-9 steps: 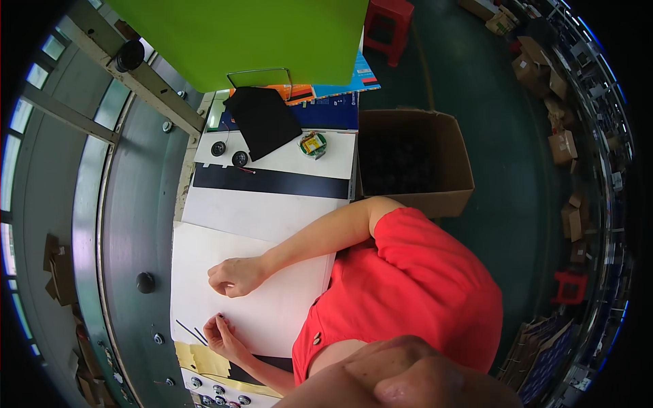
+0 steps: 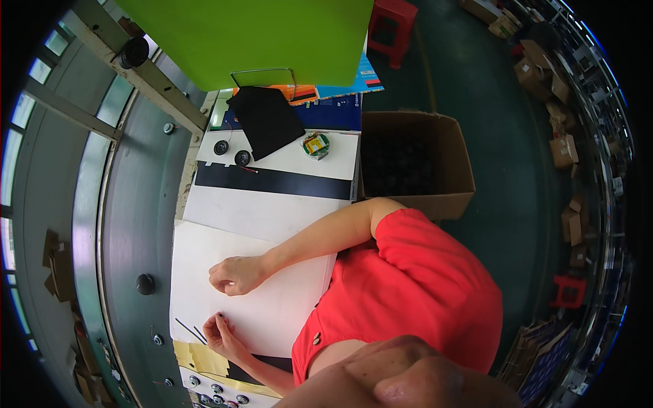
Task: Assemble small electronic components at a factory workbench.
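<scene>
On the counter's large white paper sheet [image 2: 272, 319], the right hand [image 2: 237, 274] rests curled; the left hand [image 2: 221, 333] fingers thin black strips [image 2: 190, 331], grip unclear, probably picking one up; a clean pinch comes next.

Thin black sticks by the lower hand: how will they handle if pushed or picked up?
The thin black sticks look slim and light, so they probably slide or roll on the smooth white sheet. Lying flat, they may be hard to pinch; the left hand rests beside them.

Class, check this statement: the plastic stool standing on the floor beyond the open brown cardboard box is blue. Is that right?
Not quite. The head view shows that the plastic stool standing on the floor beyond the open brown cardboard box is red, not blue.
</scene>
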Demonstrator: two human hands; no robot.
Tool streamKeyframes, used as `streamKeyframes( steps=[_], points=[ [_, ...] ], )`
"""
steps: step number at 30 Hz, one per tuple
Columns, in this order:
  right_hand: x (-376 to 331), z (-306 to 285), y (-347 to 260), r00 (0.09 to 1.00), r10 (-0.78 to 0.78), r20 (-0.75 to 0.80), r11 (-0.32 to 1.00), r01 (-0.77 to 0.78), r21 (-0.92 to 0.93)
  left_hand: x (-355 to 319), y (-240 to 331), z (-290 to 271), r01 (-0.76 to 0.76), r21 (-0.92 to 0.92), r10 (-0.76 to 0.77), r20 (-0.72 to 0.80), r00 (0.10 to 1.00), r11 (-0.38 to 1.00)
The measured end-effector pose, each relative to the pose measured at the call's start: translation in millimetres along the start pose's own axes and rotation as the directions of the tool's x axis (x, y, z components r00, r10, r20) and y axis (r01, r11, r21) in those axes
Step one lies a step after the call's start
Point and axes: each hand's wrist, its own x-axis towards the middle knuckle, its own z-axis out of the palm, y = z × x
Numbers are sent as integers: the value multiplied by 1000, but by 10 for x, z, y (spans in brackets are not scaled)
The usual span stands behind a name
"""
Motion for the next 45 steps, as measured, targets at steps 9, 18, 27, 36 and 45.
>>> streamKeyframes(
  steps=[9, 18, 27, 36, 45],
  points=[
    [9, 68, 4, 999, -37, -21, 998, 38, 44, -61, 45, -58, 19, 86, -16, -32, 999, 996],
    [11, -58, -130, 999, -25, -31, 1000, 25, 4, -17, 138, 14, 83, 94, -82, -17, 996, 992],
    [34, -25, -46, 995, 100, -18, 994, -99, 40, 168, 358, -124, 133, 131, -144, 80, 986, 982],
    [5, -13, -27, 997, 79, -15, 996, -80, -41, 1692, 804, 796, -259, 180, 205, 272, 940, 949],
    [3, 80, -85, 991, 121, 65, 986, -112, -124, 3955, 555, 2338, -293, 248, 233, 244, 941, 923]
  ],
)
